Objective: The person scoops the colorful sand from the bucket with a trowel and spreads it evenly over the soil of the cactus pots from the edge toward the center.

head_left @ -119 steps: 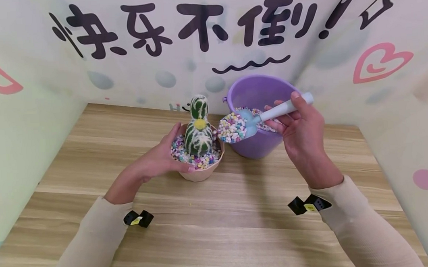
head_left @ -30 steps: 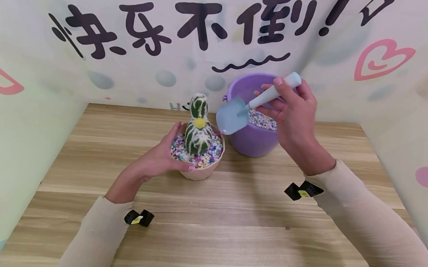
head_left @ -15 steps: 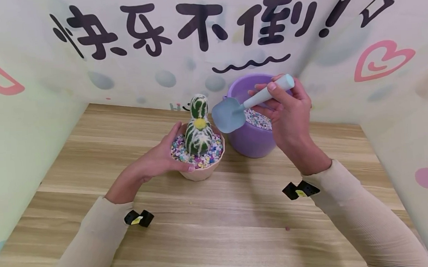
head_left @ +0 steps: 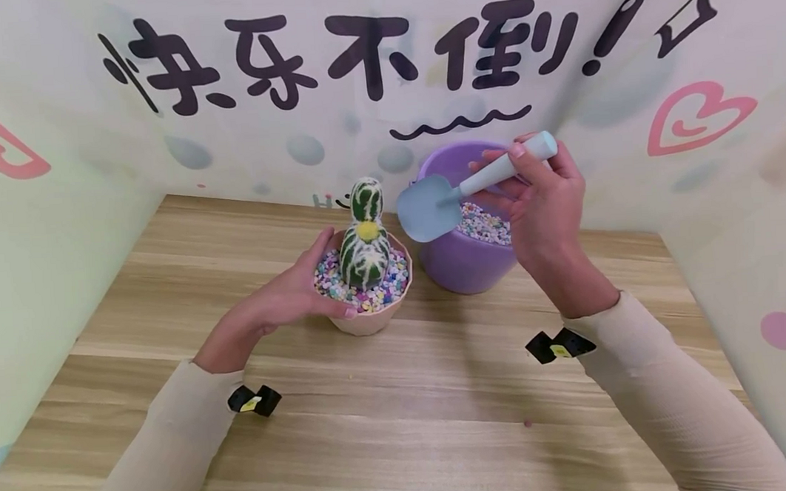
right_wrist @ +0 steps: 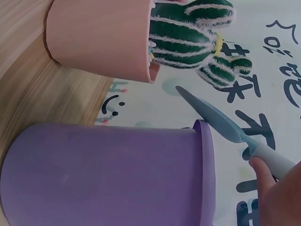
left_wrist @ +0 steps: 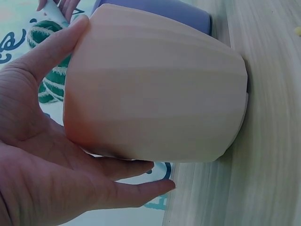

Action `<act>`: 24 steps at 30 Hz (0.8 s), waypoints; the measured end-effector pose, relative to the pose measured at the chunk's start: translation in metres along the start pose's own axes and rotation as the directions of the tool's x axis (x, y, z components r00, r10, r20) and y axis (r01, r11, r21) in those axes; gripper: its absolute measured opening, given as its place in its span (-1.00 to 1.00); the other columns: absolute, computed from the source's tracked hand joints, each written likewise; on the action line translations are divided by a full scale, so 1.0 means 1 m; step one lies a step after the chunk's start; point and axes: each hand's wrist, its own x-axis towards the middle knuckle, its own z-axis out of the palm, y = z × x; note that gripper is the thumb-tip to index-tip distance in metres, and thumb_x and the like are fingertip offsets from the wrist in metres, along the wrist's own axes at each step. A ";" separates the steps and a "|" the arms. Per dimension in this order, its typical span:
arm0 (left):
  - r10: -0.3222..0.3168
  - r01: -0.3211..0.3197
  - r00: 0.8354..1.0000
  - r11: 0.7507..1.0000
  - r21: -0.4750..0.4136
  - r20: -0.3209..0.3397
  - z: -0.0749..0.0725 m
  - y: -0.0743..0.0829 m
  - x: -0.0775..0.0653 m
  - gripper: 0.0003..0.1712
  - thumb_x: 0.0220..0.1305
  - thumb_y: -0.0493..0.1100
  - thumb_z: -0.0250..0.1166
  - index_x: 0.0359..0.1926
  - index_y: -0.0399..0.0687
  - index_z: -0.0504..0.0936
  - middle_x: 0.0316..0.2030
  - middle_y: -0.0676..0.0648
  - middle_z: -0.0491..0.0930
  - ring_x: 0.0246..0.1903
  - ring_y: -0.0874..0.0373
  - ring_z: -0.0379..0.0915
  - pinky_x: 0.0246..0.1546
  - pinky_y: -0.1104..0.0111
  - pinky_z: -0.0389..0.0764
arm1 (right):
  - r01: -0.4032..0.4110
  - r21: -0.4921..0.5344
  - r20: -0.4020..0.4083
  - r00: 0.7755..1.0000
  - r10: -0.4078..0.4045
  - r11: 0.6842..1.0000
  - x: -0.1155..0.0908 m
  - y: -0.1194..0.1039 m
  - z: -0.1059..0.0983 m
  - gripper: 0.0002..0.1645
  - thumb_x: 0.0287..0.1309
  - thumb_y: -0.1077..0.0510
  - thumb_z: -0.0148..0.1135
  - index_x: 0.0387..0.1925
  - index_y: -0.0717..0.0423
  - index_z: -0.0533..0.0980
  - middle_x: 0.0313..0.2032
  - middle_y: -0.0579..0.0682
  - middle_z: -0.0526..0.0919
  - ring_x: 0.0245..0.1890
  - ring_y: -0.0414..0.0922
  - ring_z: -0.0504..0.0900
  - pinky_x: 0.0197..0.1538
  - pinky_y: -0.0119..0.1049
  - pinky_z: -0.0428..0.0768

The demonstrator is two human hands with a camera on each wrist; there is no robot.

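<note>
My left hand (head_left: 287, 294) holds a peach flower pot (head_left: 365, 322), thumb at the near rim and fingers around the far side. A cactus (head_left: 366, 262) with white fuzzy stripes and a yellow flower stands upright in it, surrounded by coloured pebbles (head_left: 393, 279). My right hand (head_left: 549, 206) grips the pale handle of a light blue garden trowel (head_left: 424, 210), thumb on top. The trowel's bare blade hovers over the left rim of a purple bucket (head_left: 464, 270), pointing at the cactus. In the right wrist view, the blade (right_wrist: 214, 115) appears edge-on beside the bucket's rim.
More coloured pebbles (head_left: 485, 226) lie inside the bucket, partly behind my right hand. One small pink pebble (head_left: 527, 423) sits on the wooden table (head_left: 402, 423). A printed cloth backdrop (head_left: 373, 113) rises behind the pot and bucket.
Four seconds ago the trowel carried a heap of pebbles; now its blade is bare. Since half a second ago it has shifted slightly right. The pink pebble has appeared on the table. My left hand stays put.
</note>
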 end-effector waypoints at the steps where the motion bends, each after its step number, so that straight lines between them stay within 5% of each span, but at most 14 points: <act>1: -0.003 0.003 1.000 1.000 0.008 -0.009 0.001 0.000 -0.001 0.49 -0.06 -0.20 0.55 0.53 0.11 -0.47 0.54 0.01 -0.25 0.50 -0.05 -0.37 0.45 -0.08 -0.20 | 0.004 0.003 -0.008 1.000 -0.004 1.000 0.001 -0.001 0.000 -0.79 0.20 0.24 0.29 -0.21 0.26 0.45 -0.31 0.26 0.69 -0.26 0.21 0.73 -0.16 0.14 0.63; 6: -0.015 0.026 0.994 0.994 0.106 -0.104 0.009 0.004 -0.010 0.46 -0.04 -0.16 0.53 0.53 0.01 -0.47 0.53 -0.15 -0.30 0.48 -0.15 -0.36 0.42 -0.14 -0.14 | 0.016 0.027 -0.071 0.997 -0.014 1.000 0.007 -0.011 -0.004 -0.78 0.20 0.25 0.29 -0.21 0.28 0.44 -0.32 0.27 0.69 -0.28 0.22 0.73 -0.14 0.13 0.64; 13: -0.089 0.145 0.965 0.965 0.218 -0.245 0.030 0.009 -0.020 0.38 0.06 0.02 0.45 0.52 -0.07 -0.46 0.48 -0.33 -0.41 0.42 -0.37 -0.18 0.32 -0.24 0.09 | 0.002 0.094 -0.191 0.981 0.016 0.996 0.020 -0.027 -0.013 -0.81 0.21 0.28 0.27 -0.20 0.24 0.43 -0.36 0.27 0.67 -0.31 0.25 0.72 -0.18 0.14 0.64; 20: -0.134 0.226 0.920 0.949 0.221 -0.368 0.047 0.009 -0.016 0.57 -0.15 0.25 0.55 0.52 0.09 -0.48 0.48 -0.29 -0.35 0.35 -0.39 0.02 0.24 -0.22 0.27 | 0.013 0.088 -0.247 0.969 0.010 0.996 0.032 -0.033 -0.024 -0.77 0.13 0.28 0.34 -0.20 0.22 0.48 -0.36 0.27 0.68 -0.34 0.23 0.73 -0.23 0.12 0.64; 24: -0.137 0.234 0.914 0.947 0.219 -0.383 0.049 0.010 -0.015 0.59 -0.19 0.25 0.57 0.52 0.11 -0.46 0.47 -0.30 -0.31 0.31 -0.39 0.09 0.22 -0.21 0.31 | 0.018 0.036 -0.265 0.964 -0.008 0.999 0.038 -0.032 -0.029 -0.75 0.10 0.25 0.37 -0.20 0.20 0.50 -0.34 0.25 0.69 -0.33 0.20 0.73 -0.23 0.10 0.65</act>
